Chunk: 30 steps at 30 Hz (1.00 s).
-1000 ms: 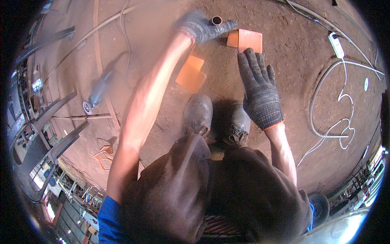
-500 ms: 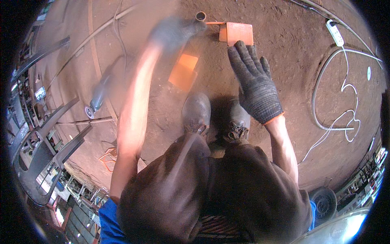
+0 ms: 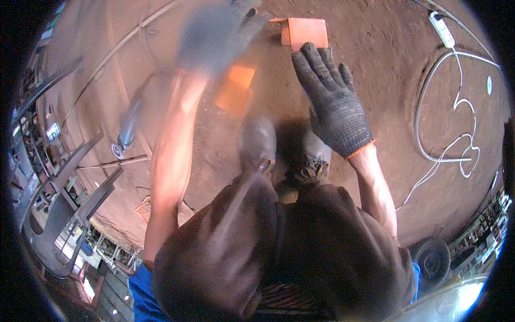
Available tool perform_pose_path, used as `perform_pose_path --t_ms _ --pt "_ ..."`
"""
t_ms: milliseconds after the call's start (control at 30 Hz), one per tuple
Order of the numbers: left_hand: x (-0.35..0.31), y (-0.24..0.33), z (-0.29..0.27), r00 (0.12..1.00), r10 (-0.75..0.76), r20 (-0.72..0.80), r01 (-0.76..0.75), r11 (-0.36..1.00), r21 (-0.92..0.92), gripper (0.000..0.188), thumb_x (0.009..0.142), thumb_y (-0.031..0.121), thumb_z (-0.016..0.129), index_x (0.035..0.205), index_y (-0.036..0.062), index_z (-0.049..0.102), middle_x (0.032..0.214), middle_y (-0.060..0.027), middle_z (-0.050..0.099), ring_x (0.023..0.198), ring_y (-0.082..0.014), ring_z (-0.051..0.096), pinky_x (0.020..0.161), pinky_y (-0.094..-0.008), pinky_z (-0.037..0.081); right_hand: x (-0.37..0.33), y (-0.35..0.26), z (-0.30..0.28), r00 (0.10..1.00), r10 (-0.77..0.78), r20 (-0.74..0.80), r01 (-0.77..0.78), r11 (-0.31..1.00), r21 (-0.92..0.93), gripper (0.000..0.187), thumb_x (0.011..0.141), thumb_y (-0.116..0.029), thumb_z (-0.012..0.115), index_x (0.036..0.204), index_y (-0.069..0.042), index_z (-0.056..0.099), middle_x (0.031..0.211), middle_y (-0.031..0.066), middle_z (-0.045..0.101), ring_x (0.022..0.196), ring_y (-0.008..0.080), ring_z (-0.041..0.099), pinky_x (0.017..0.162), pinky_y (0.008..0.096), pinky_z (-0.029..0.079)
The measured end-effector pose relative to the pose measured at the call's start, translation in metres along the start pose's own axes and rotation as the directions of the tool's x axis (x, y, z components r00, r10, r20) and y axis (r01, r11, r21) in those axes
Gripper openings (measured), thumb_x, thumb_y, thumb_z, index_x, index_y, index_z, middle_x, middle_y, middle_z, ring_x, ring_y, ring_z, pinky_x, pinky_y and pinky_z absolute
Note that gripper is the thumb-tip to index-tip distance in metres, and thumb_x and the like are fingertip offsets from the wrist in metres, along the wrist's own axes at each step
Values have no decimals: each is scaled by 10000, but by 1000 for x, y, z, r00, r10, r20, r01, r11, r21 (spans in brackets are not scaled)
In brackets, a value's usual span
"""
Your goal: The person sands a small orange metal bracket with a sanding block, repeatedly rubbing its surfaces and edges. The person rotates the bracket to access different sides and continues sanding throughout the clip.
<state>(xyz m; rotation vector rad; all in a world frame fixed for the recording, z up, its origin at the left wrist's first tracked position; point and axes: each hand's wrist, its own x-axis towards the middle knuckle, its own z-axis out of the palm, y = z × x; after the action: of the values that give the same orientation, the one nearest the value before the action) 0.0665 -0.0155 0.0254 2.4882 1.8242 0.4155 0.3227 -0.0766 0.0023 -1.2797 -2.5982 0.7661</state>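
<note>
Beyond my boots, on the floor: orange piece.
My right hand is unclenched, fingers extended to the piece's near edge; left hand blurred, grip I cannot tell.

My hands: two, left hand and right hand, ahead of boots. Boots: two. Orange plates: two groups ahead of boots, pieces in each too unclear for me to count. Grinder: one, left of boots. Power strip: one, white disc: one, both right of boots.
</note>
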Motion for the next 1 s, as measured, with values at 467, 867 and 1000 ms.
perform_pose_path --t_ms 467,867,1000 --pt "4 -46 24 968 251 -23 -252 961 -112 265 842 144 738 1104 112 731 1040 -107 744 918 -358 701 797 -438 553 -3 10 8 1000 0 7 0 1000 -25 951 783 9 640 1639 -174 270 1699 125 252 1559 369 250 1219 609 266" --pt "-5 -45 18 978 148 -144 -179 956 -233 208 871 236 724 1019 97 767 960 -132 759 880 -326 719 774 -415 566 -4 6 6 998 -23 -58 19 998 -58 822 815 -74 636 1590 -155 373 1669 121 325 1525 359 332 1198 605 307" --pt "-36 -91 67 993 -34 109 63 959 -276 326 1012 317 608 1200 82 733 1101 -138 754 991 -312 728 854 -403 570 -3 5 6 999 -21 -38 18 998 -68 833 808 -79 644 1591 -153 370 1673 122 318 1527 361 328 1197 601 311"
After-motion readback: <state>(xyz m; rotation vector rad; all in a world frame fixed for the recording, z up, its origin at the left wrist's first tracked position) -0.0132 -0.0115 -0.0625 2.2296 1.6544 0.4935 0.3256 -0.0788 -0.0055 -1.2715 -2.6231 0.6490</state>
